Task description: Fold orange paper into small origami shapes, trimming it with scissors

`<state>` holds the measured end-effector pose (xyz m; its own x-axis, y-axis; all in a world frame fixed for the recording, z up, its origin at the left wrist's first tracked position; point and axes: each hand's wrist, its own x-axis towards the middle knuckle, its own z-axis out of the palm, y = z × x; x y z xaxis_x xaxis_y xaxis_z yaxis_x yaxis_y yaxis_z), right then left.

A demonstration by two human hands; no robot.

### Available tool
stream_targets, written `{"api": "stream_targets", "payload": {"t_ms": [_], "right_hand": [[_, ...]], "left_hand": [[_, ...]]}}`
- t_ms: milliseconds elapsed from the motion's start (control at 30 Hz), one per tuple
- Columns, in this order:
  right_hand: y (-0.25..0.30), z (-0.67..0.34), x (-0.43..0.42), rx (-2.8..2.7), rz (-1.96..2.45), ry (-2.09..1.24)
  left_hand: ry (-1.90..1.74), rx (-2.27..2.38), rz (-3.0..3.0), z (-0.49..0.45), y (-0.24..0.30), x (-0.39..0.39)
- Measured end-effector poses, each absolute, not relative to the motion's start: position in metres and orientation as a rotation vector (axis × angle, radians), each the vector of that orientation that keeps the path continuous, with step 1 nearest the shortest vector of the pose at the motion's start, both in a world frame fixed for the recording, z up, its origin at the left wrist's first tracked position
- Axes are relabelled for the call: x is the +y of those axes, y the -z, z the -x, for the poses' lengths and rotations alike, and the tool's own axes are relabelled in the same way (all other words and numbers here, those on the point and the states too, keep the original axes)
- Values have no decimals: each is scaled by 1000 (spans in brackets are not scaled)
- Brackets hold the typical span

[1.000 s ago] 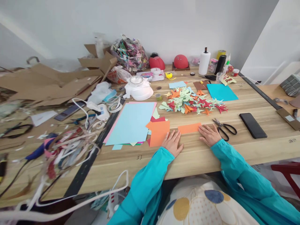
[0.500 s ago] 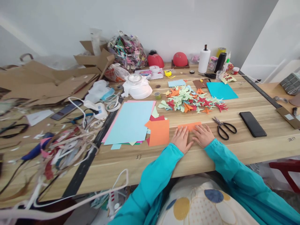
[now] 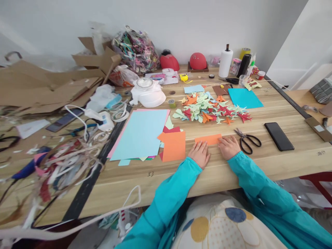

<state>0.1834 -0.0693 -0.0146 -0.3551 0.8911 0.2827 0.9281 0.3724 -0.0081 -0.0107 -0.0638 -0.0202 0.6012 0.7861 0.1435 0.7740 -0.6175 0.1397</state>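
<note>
A folded strip of orange paper (image 3: 210,139) lies on the table in front of me. My left hand (image 3: 199,155) rests flat on its lower left edge, fingers stretched out. At the strip's right end is my right hand (image 3: 228,147), its fingertips touching the paper, with the fingers laid down rather than wrapped round it. To the left, flat orange sheets (image 3: 174,146) lie partly over dark red paper (image 3: 171,130). A pair of scissors (image 3: 246,141) lies just right of my right hand. Beyond the strip is a heap of small folded paper shapes (image 3: 207,108) in green, orange and red.
Large light-blue paper sheets (image 3: 141,133) are stacked at left. A black phone (image 3: 278,136) lies at right, and a teal sheet (image 3: 245,98) farther back. Ribbons and cords (image 3: 70,162) clutter the far left, near cardboard (image 3: 46,86). A white cable (image 3: 103,219) crosses the lower left.
My right hand has slid right along the orange strip to its end, uncovering more of it. My left hand stays on the strip. The view has shifted slightly.
</note>
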Motion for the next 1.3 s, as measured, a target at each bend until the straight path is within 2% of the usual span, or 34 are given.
{"api": "stream_targets", "payload": {"t_ms": [333,700,833,1100,1300], "right_hand": [[21,-209,-69,-2317,1595,128],[24,-213,-70,-2279,1570,89],[21,-200,-66,-2311,1533,129],[21,-169,-34,-2427,1415,94],[27,-166,-17,-2385,1258,190]], "left_hand": [[-293,1425,-2738,54,26,-66],[-473,1334,-2750,68,27,-48],[-589,1269,-2819,49,19,-42],[-422,1315,-2979,-5,29,-15],[-734,1291,-3124,-4,30,-10]]}}
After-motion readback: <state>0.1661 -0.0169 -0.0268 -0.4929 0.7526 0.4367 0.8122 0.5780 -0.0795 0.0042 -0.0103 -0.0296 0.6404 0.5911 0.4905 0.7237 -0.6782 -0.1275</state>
